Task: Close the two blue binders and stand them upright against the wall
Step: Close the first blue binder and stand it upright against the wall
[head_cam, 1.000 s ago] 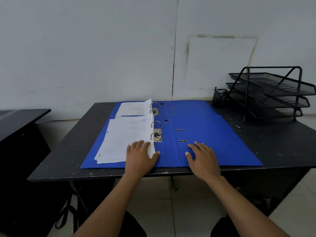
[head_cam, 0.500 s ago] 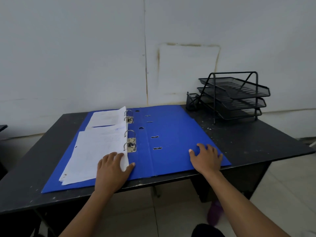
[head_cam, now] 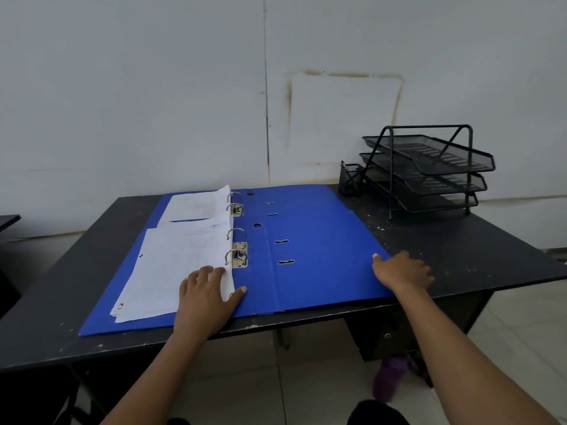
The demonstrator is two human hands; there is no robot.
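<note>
Two blue binders lie open and flat on the black table, one behind the other. The near binder has white papers on its left half and metal rings at the spine. The far binder also holds papers on its left side. My left hand rests flat on the near binder's papers, thumb on the blue spine. My right hand sits at the right edge of the near binder's cover, thumb on the cover, fingers curled on the table beside it. The cover lies flat.
A black three-tier wire tray rack stands at the back right with a small mesh holder beside it. The white wall runs right behind the table. Another dark desk is at far left. A purple object lies under the table.
My right hand has slid rightward across the near binder's cover to its outer edge. The view has turned to the right. My left hand stays on the papers.
</note>
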